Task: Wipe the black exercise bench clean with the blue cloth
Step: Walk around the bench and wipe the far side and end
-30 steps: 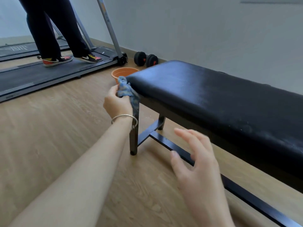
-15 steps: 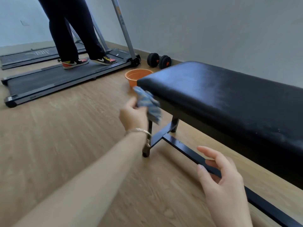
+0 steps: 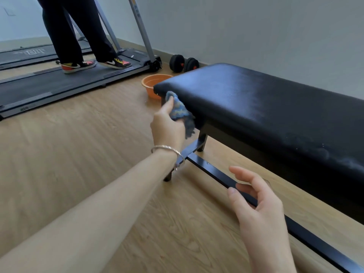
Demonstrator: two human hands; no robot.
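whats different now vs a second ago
The left hand, gripping the blue cloth throughout, slid it from the end corner of the bench onto the near side edge of its padding. The right hand stayed free, fingers now more curled. The orange basin and dumbbells have not moved.

Pale grey wall (image 3: 256,32), wood-plank floor (image 3: 78,154), treadmill (image 3: 69,81) beyond

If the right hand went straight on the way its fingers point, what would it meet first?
Most likely the bench's lower frame bar, which runs just ahead of the right hand; depth is unclear, so it might pass above.
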